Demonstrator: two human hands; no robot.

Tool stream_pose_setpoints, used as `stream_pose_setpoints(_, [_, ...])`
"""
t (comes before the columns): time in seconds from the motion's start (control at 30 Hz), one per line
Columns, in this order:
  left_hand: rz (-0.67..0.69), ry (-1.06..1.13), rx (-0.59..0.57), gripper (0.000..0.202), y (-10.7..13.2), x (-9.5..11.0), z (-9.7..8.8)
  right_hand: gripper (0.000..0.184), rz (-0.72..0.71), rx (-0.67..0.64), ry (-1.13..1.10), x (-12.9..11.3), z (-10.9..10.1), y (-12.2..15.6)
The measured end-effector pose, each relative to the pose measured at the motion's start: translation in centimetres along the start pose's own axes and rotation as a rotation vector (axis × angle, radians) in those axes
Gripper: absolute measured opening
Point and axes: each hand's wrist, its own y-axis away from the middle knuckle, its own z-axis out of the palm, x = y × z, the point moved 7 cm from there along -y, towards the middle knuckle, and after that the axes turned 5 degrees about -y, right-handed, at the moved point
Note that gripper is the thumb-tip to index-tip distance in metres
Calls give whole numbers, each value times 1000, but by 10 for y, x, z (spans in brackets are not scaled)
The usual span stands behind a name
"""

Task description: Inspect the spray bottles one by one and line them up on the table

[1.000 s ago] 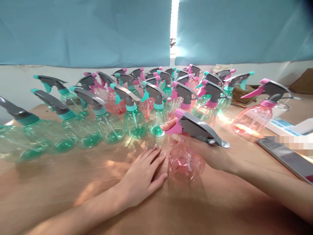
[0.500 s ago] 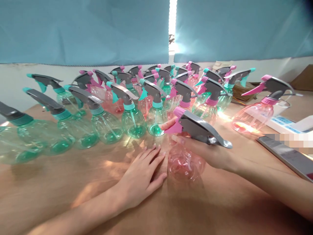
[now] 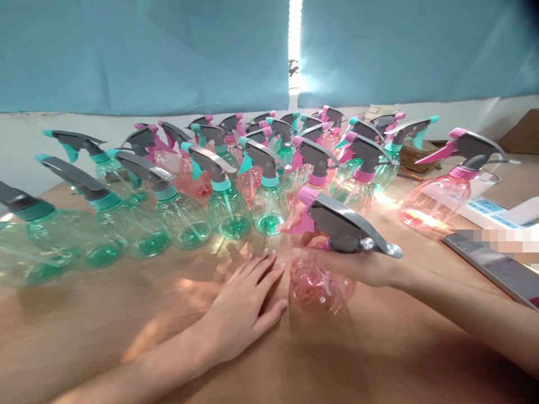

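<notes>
A clear pink spray bottle (image 3: pixel 318 289) with a grey and pink trigger head stands on the brown table (image 3: pixel 202 365), right of centre. My right hand (image 3: pixel 349 264) wraps round its neck from the right, with a finger at the pink trigger. Flat on the tabletop, fingers stretched forward, lies my left hand (image 3: pixel 248 297), just left of that bottle and holding nothing. Beyond the hands, a green spray bottle (image 3: pixel 269 205) and a pink-headed spray bottle (image 3: pixel 318 160) stand closest to the held one.
Several green spray bottles (image 3: pixel 183 219) line the left side, with more pink and green ones packed behind. One pink spray bottle (image 3: pixel 438 193) stands apart at right, near a white device (image 3: pixel 497 213) and a phone (image 3: pixel 488 264). Blue curtains (image 3: pixel 143 56) hang behind.
A finger of my right hand has pulled the pink trigger back toward the bottle's neck. My left hand stays where it was.
</notes>
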Motion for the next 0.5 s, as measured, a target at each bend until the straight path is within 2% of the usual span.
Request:
stream_pose_setpoints(0.07, [4,-7,9,51,1,0,0,18,-12,5,-1,-1,-1,2])
stream_pose_setpoints(0.3, [5,-18,-16,53,1,0,1,22,-92,69,28,-23,-6,1])
stream_pose_setpoints(0.5, [6,-3,7,51,0,-1,-1,14,-44,60,5,-13,-6,2])
